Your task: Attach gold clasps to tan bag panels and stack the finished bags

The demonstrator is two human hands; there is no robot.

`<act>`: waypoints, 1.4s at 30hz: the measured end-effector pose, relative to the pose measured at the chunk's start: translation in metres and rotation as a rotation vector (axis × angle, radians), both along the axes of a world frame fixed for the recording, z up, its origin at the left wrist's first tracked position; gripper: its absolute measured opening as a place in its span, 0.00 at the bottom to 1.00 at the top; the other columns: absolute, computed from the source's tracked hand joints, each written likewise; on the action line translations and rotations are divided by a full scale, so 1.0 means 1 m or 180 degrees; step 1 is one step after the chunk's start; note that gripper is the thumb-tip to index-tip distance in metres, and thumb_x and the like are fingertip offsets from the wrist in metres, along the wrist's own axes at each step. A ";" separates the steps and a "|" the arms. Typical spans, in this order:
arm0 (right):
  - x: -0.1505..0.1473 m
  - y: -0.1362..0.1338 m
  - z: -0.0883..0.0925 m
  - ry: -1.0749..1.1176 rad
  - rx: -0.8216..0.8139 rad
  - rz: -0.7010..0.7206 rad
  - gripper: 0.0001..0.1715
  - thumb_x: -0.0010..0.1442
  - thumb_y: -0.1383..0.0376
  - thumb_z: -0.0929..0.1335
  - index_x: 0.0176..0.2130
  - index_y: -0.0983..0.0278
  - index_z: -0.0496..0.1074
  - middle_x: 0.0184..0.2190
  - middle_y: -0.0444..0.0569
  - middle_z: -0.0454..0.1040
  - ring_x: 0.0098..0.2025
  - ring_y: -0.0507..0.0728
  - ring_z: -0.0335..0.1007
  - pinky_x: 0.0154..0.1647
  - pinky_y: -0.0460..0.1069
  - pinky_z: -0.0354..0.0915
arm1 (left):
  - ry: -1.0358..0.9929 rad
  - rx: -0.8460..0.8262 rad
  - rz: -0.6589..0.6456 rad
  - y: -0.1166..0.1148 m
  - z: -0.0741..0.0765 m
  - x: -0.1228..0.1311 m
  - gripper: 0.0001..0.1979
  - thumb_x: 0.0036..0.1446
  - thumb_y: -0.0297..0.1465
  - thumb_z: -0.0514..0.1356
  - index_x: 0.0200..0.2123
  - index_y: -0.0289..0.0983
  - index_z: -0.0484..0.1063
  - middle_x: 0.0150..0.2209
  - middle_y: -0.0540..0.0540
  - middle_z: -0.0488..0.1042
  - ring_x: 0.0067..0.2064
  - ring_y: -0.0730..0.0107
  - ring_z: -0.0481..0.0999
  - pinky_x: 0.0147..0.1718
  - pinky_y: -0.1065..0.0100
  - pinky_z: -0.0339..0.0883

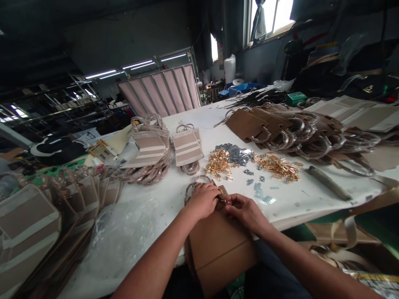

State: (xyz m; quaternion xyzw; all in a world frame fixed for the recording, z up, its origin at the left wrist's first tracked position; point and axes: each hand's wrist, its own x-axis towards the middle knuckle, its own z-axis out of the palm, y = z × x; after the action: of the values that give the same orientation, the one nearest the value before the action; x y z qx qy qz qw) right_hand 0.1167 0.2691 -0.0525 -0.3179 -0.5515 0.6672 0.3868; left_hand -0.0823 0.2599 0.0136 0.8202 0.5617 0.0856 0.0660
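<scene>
A brown bag panel (218, 241) hangs over the table's front edge, its wrapped handle (204, 179) at the top. My left hand (204, 200) is closed over the panel's upper edge beside the handle, its fingertips mostly hidden. From the right, my right hand (246, 211) pinches a small gold metal fitting (225, 201) against the panel, close to my left fingers. Just beyond the hands lie a pile of gold fittings (218, 162), a heap of grey metal plates (235, 154) and a second gold pile (279, 166). Several loose plates (258, 190) are scattered nearer.
Striped bag pieces (28, 232) stand in a row at the left, with clear plastic (121, 232) beside them. More striped pieces with handles (146, 147) lie farther back. Brown panels (258, 124) are heaped at the right. A dark rod (329, 182) lies near the right edge.
</scene>
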 end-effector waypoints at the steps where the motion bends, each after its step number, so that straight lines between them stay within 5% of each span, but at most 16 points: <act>1: -0.004 -0.003 -0.003 0.0040 -0.0039 -0.0015 0.17 0.56 0.54 0.76 0.41 0.62 0.77 0.31 0.42 0.75 0.30 0.54 0.72 0.32 0.48 0.69 | 0.0050 -0.0056 -0.0029 0.004 0.001 -0.001 0.13 0.64 0.26 0.59 0.46 0.43 0.80 0.51 0.43 0.80 0.58 0.52 0.72 0.60 0.51 0.61; 11: 0.001 -0.016 -0.016 -0.0435 0.0837 -0.0201 0.18 0.66 0.52 0.72 0.47 0.61 0.81 0.36 0.48 0.78 0.38 0.58 0.73 0.40 0.50 0.69 | -0.0069 -0.0440 -0.0418 0.028 0.027 0.005 0.06 0.60 0.29 0.62 0.31 0.42 0.79 0.37 0.46 0.79 0.46 0.57 0.76 0.54 0.58 0.62; 16: -0.001 -0.017 -0.016 -0.0257 0.0708 -0.0226 0.18 0.66 0.55 0.72 0.52 0.61 0.72 0.36 0.45 0.76 0.36 0.56 0.73 0.39 0.49 0.70 | -0.1064 -0.0754 0.0254 0.027 0.028 0.019 0.06 0.48 0.25 0.66 0.28 0.44 0.80 0.28 0.48 0.80 0.35 0.59 0.79 0.42 0.63 0.69; 20: -0.002 -0.019 -0.017 -0.0568 0.0998 -0.0220 0.10 0.66 0.58 0.71 0.44 0.61 0.74 0.36 0.46 0.77 0.37 0.57 0.74 0.40 0.49 0.70 | -0.1706 -0.1335 0.0594 0.024 0.027 0.023 0.11 0.55 0.36 0.66 0.40 0.39 0.83 0.27 0.46 0.82 0.24 0.63 0.78 0.27 0.67 0.69; 23: -0.003 -0.023 -0.018 -0.0791 0.1465 -0.0306 0.08 0.67 0.59 0.70 0.44 0.60 0.77 0.39 0.48 0.80 0.41 0.60 0.77 0.45 0.52 0.71 | -0.2389 -0.1975 0.0657 0.018 0.034 0.023 0.23 0.60 0.50 0.62 0.43 0.37 0.83 0.36 0.40 0.85 0.33 0.58 0.84 0.33 0.64 0.74; 29: -0.005 -0.029 -0.007 -0.0913 0.2202 -0.0399 0.13 0.71 0.62 0.66 0.49 0.57 0.79 0.43 0.50 0.82 0.44 0.62 0.79 0.46 0.53 0.72 | -0.2175 -0.1586 0.0598 0.012 0.029 0.031 0.31 0.65 0.57 0.53 0.29 0.40 0.84 0.37 0.41 0.85 0.42 0.54 0.83 0.50 0.59 0.73; 35: 0.001 0.004 -0.010 -0.0835 0.0826 -0.0858 0.17 0.64 0.52 0.72 0.47 0.61 0.78 0.39 0.50 0.82 0.40 0.62 0.79 0.44 0.54 0.72 | -0.2668 -0.0589 0.1138 -0.003 0.007 0.020 0.23 0.68 0.50 0.54 0.39 0.39 0.81 0.38 0.43 0.84 0.40 0.59 0.82 0.40 0.64 0.73; 38: 0.008 0.020 -0.016 -0.0532 0.0308 -0.0492 0.23 0.59 0.48 0.75 0.45 0.62 0.77 0.36 0.49 0.80 0.38 0.61 0.78 0.40 0.52 0.70 | -0.1560 -0.0372 0.1308 -0.021 0.001 0.008 0.12 0.62 0.42 0.61 0.40 0.40 0.77 0.40 0.45 0.82 0.40 0.59 0.80 0.40 0.63 0.71; 42: 0.012 0.024 -0.015 -0.0506 0.0289 -0.0212 0.24 0.58 0.48 0.76 0.45 0.63 0.77 0.36 0.48 0.80 0.38 0.59 0.74 0.39 0.50 0.67 | -0.0546 -0.0442 0.1373 -0.031 -0.003 0.007 0.18 0.52 0.39 0.69 0.45 0.41 0.73 0.47 0.42 0.80 0.48 0.51 0.80 0.46 0.58 0.70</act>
State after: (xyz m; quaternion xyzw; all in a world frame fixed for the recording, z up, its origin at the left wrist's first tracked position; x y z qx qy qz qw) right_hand 0.1290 0.2935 -0.0678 -0.3702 -0.5992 0.6009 0.3778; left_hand -0.0755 0.2290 0.0109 0.6645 0.7208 0.1282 0.1499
